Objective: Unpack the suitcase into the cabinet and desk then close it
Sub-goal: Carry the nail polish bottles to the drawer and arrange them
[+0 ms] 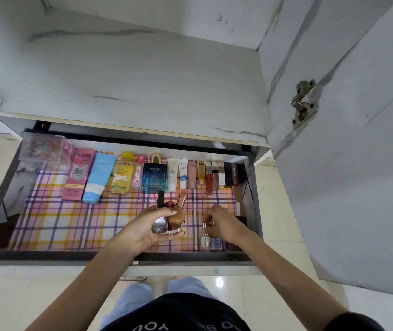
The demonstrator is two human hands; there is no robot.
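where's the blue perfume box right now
Head view: the blue perfume box stands mid back row of the drawer, between a small pink bottle and a white tube.

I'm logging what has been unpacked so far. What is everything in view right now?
drawer: one, dark frame, plaid-lined, pulled open.
clear box: one, colourful bits inside, back left.
Pond's carton: one, pink, back row.
tube: one, blue, beside carton.
yellow bottle: one, back row.
perfume box: one, blue, back centre.
white tubes: two, beside perfume box.
lipsticks: several, red, gold, dark, back right.
clear bottle: one, front right.
small bottles: several, mixed colours, in left hand.
cabinet door: one, white, open at right.
left hand: holds small bottles.
right hand: pinches clear bottle's cap.
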